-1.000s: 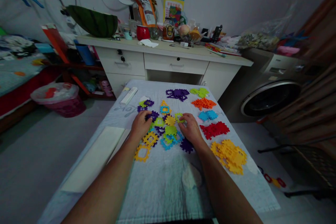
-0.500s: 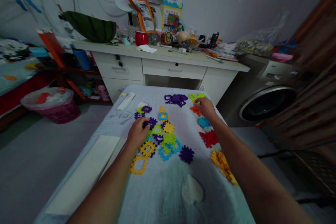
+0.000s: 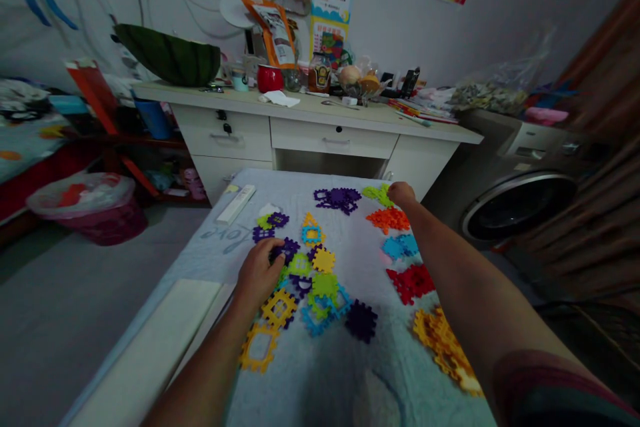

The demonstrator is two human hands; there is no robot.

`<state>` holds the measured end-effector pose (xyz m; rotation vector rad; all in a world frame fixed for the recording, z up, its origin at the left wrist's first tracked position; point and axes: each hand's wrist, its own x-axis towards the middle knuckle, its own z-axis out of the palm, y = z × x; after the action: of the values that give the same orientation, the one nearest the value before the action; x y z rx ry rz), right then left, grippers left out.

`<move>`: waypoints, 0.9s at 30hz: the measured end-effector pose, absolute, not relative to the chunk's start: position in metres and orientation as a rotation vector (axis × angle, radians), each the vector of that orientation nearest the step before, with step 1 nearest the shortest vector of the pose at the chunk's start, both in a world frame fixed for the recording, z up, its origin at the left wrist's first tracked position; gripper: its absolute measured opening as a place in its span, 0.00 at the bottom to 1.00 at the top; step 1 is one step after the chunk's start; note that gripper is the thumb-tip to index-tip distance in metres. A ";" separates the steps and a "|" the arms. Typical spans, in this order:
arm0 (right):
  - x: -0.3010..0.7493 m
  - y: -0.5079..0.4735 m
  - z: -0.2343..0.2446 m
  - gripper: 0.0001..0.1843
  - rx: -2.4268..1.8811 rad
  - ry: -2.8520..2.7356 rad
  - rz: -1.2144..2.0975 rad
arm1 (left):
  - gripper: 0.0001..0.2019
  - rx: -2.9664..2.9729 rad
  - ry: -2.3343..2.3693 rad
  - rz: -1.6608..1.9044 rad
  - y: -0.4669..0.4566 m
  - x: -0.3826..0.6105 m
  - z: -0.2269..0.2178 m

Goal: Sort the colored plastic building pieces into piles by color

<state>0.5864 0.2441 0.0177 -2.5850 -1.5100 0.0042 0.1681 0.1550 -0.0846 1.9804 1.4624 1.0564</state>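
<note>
Colourful plastic interlocking tiles lie on a cloth-covered table (image 3: 320, 387). A mixed heap (image 3: 310, 277) sits in the middle, and my left hand (image 3: 259, 272) rests on its left side, fingers curled over a purple tile (image 3: 287, 248). Along the right edge are sorted piles: green (image 3: 379, 193), orange (image 3: 389, 219), blue (image 3: 400, 247), red (image 3: 413, 282) and yellow (image 3: 443, 340). A purple pile (image 3: 338, 197) lies at the far end. My right hand (image 3: 400, 193) reaches out to the green pile; its fingers are curled at the pile's edge and hidden from view.
A white remote-like bar (image 3: 236, 203) lies at the table's far left, a white flat pad (image 3: 150, 347) on the near left. Beyond stand a cluttered white desk (image 3: 320, 127) with a watermelon half (image 3: 170, 60), a washing machine (image 3: 515, 193) at right, a pink bin (image 3: 87, 207) at left.
My right hand left the central heap with a green tile and stretched forward and right to the green pile. My left hand stayed on the heap.
</note>
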 end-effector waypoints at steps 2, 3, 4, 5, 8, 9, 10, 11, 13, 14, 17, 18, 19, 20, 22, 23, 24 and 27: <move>0.589 0.249 0.012 0.15 -2.596 -1.494 0.026 | 0.13 1.975 1.476 1.053 0.154 0.169 -0.082; 0.589 0.250 0.010 0.15 -2.599 -1.487 0.035 | 0.13 1.971 1.483 1.054 0.153 0.170 -0.081; 0.590 0.252 0.008 0.16 -2.599 -1.481 0.041 | 0.13 1.965 1.489 1.055 0.152 0.170 -0.080; 0.589 0.253 0.006 0.16 -2.596 -1.477 0.043 | 0.13 1.960 1.492 1.058 0.152 0.170 -0.079; 0.581 0.254 0.003 0.20 -2.566 -1.479 0.031 | 0.13 1.960 1.482 1.060 0.151 0.170 -0.077; 0.575 0.255 0.002 0.21 -2.549 -1.491 0.027 | 0.12 1.963 1.478 1.059 0.151 0.170 -0.077; 0.568 0.255 0.001 0.22 -2.527 -1.512 0.028 | 0.12 1.966 1.476 1.058 0.151 0.170 -0.078; 0.560 0.256 -0.001 0.21 -2.501 -1.545 0.038 | 0.12 1.970 1.474 1.058 0.152 0.170 -0.078; 0.539 0.258 -0.005 0.19 -2.434 -1.637 0.079 | 0.13 1.976 1.470 1.061 0.152 0.170 -0.080; 0.529 0.260 -0.008 0.18 -2.397 -1.686 0.105 | 0.13 1.977 1.468 1.060 0.152 0.169 -0.081; 0.499 0.263 -0.019 0.18 -2.317 -1.779 0.173 | 0.13 1.979 1.463 1.060 0.153 0.169 -0.082; 0.492 0.264 -0.022 0.19 -2.310 -1.785 0.187 | 0.13 1.980 1.461 1.061 0.153 0.168 -0.082; 0.485 0.265 -0.025 0.21 -2.313 -1.779 0.198 | 0.13 1.982 1.459 1.062 0.153 0.168 -0.081; 0.479 0.265 -0.028 0.22 -2.320 -1.767 0.205 | 0.13 1.985 1.456 1.062 0.153 0.168 -0.081; 0.470 0.267 -0.031 0.24 -2.331 -1.742 0.211 | 0.12 1.987 1.455 1.057 0.153 0.168 -0.081; 0.466 0.267 -0.032 0.24 -2.328 -1.737 0.213 | 0.12 1.985 1.458 1.056 0.153 0.168 -0.081; 0.463 0.268 -0.032 0.23 -2.317 -1.740 0.216 | 0.12 1.982 1.461 1.057 0.153 0.168 -0.081; 0.462 0.268 -0.027 0.21 -2.268 -1.771 0.223 | 0.12 1.978 1.463 1.068 0.154 0.168 -0.082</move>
<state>0.4617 0.2675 -0.0270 -2.2676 -1.7714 0.2234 0.1683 0.1538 -0.0820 1.9782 1.4629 1.0675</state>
